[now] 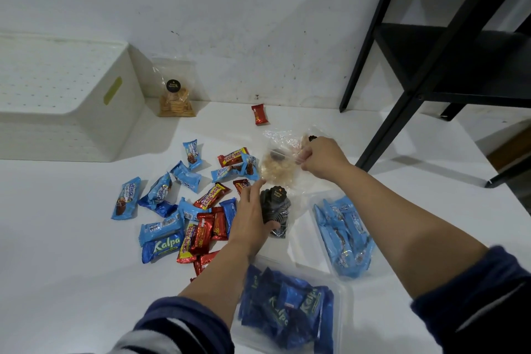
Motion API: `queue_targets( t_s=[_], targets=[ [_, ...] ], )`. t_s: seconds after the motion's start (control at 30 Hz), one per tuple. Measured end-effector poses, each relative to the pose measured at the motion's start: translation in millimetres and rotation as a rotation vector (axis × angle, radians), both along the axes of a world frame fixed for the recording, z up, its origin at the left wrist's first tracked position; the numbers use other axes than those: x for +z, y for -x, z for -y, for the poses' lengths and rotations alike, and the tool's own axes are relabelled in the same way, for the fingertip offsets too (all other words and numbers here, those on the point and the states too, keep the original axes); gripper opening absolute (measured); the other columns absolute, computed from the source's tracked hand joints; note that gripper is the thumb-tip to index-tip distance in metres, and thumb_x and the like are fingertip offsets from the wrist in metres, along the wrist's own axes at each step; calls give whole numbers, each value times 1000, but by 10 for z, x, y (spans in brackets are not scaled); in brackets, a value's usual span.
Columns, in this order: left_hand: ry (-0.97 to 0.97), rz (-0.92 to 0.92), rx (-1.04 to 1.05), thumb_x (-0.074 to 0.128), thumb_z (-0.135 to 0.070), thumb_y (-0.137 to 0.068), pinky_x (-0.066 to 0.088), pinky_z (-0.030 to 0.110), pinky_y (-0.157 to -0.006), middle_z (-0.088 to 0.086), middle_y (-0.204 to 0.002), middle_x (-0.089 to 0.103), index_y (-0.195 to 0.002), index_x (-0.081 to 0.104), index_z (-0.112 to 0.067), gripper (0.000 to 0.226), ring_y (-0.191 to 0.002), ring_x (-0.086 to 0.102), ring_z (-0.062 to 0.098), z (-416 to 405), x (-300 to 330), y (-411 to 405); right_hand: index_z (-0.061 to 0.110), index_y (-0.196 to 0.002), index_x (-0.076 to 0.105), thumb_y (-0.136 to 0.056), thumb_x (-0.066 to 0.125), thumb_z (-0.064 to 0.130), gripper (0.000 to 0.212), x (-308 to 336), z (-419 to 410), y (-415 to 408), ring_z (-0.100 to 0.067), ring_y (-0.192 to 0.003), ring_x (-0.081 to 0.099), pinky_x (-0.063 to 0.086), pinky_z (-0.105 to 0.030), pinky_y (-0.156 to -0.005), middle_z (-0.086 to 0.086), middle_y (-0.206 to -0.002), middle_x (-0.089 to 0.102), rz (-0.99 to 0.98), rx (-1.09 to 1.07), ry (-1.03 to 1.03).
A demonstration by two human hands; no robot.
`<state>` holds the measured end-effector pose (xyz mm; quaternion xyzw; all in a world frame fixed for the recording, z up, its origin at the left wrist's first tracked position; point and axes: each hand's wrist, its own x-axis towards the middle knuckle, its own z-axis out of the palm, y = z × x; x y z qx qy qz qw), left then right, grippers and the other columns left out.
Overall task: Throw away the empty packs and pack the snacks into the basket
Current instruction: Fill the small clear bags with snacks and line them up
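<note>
My right hand (321,159) pinches the top of a clear bag of pale crackers (277,169), which hangs just above the white table (71,253). My left hand (253,215) grips a clear bag of dark cookies (277,210) with a black label, resting on the table. To the left lies a heap of several loose blue and red snack packs (186,210). One red pack (260,114) lies alone near the wall. The white perforated basket (63,100) stands at the far left, upside down.
A clear bag of yellow crackers (176,95) leans on the wall beside the basket. A clear tray of dark blue Kalpa packs (287,316) and another of light blue packs (344,234) sit near me. A black shelf frame (431,52) stands at the right.
</note>
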<state>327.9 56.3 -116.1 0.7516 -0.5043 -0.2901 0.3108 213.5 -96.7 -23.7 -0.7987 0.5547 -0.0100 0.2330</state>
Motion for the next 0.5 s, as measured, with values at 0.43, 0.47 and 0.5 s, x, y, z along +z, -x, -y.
queue_targets(
  t_s=[0.43,0.47,0.5],
  targets=[
    [183,-389,349,55,-42,-90,34,41,-109,5,-132,53,-75,60,-30,20,-129,44,21,496,538,209,23,-99,74,-78,67,8,26,-21,-237,158,-2,-72,62,45,-19,-69,-17,-139,49,254,91,-75],
    [186,-385,348,56,-41,-89,37,44,-107,5,-129,56,-72,61,-31,20,-125,48,24,511,519,207,21,-97,74,-80,70,14,19,-35,-242,173,3,-65,62,43,-18,-66,-18,-130,54,273,88,-78],
    [185,-384,345,57,-41,-87,39,46,-105,6,-125,58,-71,62,-32,20,-121,51,27,519,484,202,19,-92,74,-82,71,21,11,-46,-248,184,8,-59,60,41,-18,-65,-18,-121,57,293,79,-87]
  ],
)
